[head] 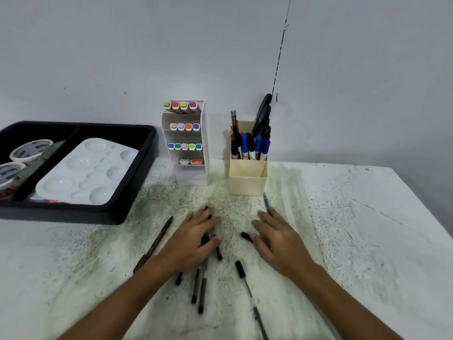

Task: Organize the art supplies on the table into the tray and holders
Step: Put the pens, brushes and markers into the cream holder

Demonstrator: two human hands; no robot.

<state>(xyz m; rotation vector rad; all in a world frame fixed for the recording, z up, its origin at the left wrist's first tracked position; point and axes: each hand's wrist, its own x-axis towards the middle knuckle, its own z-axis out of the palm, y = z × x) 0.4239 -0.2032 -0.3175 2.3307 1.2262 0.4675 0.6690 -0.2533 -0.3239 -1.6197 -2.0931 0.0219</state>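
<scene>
Pens [199, 288] lie scattered near the front middle of the table [355, 229], several of them partly hidden beneath the left hand [196, 238]. That hand lies palm down over the cluster with its fingers loosely curled around dark pen bodies; how many it actually grips is hard to make out, since motion blur smears the fingertips. The right hand [277, 239] rests palm down just beside it, fingers fairly straight, with a bluish pen [266, 203] sticking out past its fingertips toward the back edge; I cannot tell whether it pinches that pen or only covers it. A short black cap [246, 236] lies just beside its thumb. One more pen [247, 288] runs toward the front edge and is cut off there. A brown pencil [157, 241] lies slanted left of the left hand. At the back edge stand a cream holder [247, 177] filled with markers and scissors, and a white marker rack [187, 141]. A black tray [137, 173] at the back left corner holds a white palette [85, 173] and tape rolls [29, 149], partly cut off.
</scene>
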